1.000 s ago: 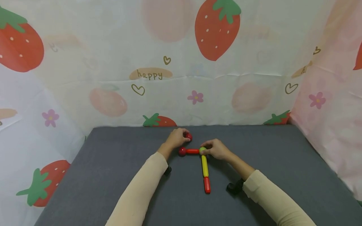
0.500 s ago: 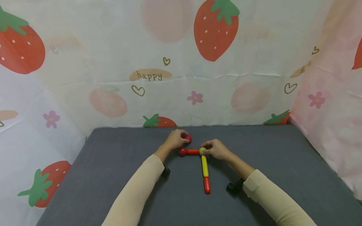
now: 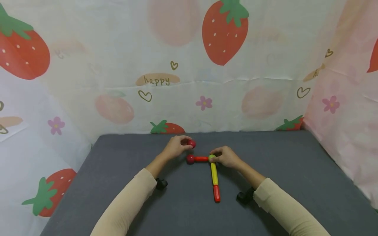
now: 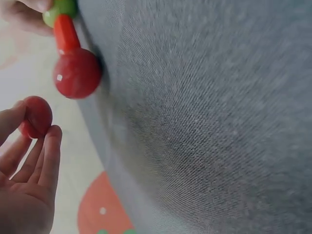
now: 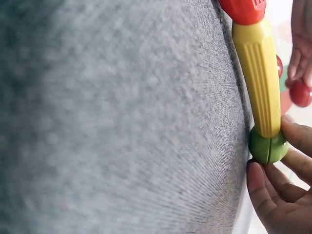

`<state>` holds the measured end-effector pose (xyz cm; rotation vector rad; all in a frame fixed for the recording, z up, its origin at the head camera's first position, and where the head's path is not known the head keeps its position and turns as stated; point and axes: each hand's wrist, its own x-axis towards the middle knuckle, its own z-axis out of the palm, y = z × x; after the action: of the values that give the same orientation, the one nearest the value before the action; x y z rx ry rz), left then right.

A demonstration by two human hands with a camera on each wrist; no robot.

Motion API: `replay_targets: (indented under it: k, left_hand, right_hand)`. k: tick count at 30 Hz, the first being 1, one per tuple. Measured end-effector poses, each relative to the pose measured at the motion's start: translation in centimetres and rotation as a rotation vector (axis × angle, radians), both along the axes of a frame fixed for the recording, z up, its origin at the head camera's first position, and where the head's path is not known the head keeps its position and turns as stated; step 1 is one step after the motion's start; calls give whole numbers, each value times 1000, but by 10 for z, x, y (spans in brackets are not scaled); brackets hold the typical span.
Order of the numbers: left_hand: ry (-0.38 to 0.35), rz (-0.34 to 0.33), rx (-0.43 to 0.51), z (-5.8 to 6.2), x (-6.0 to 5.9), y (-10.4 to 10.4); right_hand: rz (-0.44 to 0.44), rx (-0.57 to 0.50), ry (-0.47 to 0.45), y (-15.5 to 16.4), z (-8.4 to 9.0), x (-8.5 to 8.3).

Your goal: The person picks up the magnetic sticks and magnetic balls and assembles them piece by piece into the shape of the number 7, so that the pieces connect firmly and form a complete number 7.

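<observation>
A person's left hand (image 3: 174,149) is pinching a loose red ball (image 3: 192,143) in its fingertips, just beyond the red ball (image 3: 190,159) ending a short red rod (image 3: 201,158) on the grey mat (image 3: 283,170). The right hand (image 3: 226,156) is pinching the green ball (image 3: 211,158) joining that rod to a yellow rod (image 3: 214,173), which is lying nearer the person.

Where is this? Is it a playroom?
Probably a small play corner, not surely a whole room. A grey table is walled in by a strawberry-printed cloth reading "happy", and toy rods and balls lie on it, like the red ball the left hand pinches.
</observation>
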<state>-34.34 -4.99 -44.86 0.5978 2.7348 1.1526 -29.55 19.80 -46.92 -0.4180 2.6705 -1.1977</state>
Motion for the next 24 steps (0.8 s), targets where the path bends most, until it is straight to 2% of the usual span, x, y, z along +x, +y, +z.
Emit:
replay_targets:
  k: [6, 9, 15, 24]
  left_hand:
    - [73, -12, 27, 7, 24, -4]
    - [108, -38, 41, 9, 38, -3]
    - [91, -111, 101, 9, 63, 1]
    - [70, -168, 101, 3, 91, 2]
  right_hand:
    - [-35, -9, 0, -3, -2, 4]
    - [-71, -6, -5, -6, -1, 6]
    - [-115, 2, -1, -10, 0, 8]
    - [-163, -33, -13, -14, 1, 10]
